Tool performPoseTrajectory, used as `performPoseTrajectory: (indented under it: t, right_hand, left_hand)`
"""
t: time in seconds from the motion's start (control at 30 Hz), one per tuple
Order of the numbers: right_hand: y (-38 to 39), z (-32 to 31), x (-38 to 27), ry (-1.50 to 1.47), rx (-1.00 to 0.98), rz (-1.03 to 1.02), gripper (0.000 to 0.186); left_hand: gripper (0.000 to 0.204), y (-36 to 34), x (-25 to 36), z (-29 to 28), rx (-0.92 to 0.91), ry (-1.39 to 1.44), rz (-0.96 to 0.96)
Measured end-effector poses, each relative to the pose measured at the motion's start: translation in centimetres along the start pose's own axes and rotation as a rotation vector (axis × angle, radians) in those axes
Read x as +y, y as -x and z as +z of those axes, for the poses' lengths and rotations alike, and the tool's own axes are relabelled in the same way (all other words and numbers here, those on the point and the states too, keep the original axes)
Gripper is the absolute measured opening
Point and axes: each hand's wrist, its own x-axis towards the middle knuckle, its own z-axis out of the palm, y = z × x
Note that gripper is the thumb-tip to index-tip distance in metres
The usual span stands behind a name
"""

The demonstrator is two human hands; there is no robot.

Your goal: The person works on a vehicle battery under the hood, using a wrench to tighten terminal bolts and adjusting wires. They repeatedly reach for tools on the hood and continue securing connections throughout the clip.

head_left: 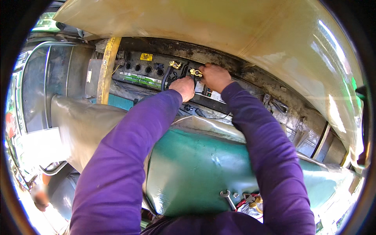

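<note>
Two brass battery terminal clamps stand close together over black batteries in a long recess. My left hand [183,89] is closed just below the right-hand clamp [196,73], around what looks like its dark cable; the fingertips are partly hidden. From the other side, my right hand [214,76] has its bent fingers pressed against the same clamp. The left-hand clamp [175,65] carries a thick black cable [166,78] that runs down beside my left hand. Left of it lies a black battery [131,67] with several round holes open along its top and a green label on its side.
A large tan panel [235,23] hangs over the recess, with a yellow upright bar [107,70] at its left. In front lies a green padded seat [196,168]. A wrench [228,199] and other tools rest near my body. Another person's hand [40,196] shows at lower left.
</note>
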Motion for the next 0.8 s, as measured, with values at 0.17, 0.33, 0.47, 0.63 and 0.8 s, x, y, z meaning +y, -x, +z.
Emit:
performPoseTrajectory:
  t: [0.17, 0.33, 0.47, 0.63, 0.8]
  right_hand:
    - [12.6, -8.6, 1.9, 0.143, 0.084, -0.054, 0.048]
    - [30.0, -14.7, -1.4, 0.093, 0.162, 0.301, 0.044]
    - [39.2, -13.5, -7.9, -0.211, 0.218, 0.508, 0.031]
    - [47.6, -8.3, -12.8, -0.105, 0.421, 0.522, 0.028]
    - [57.5, -2.9, -12.4, 0.0, 0.629, 0.882, 0.023]
  left_hand:
    - [0.034, 0.0, -0.4, 0.3, 0.026, 0.007, 0.087]
    - [0.032, 0.1, -0.2, -0.7, -0.005, 0.005, 0.075]
    - [0.033, 0.0, 0.2, -1.6, -0.066, -0.046, 0.064]
    - [0.037, -1.6, -0.7, -0.9, -0.039, -0.211, 0.196]
    - [0.05, -5.7, -2.8, 0.5, -0.052, -0.456, 0.335]
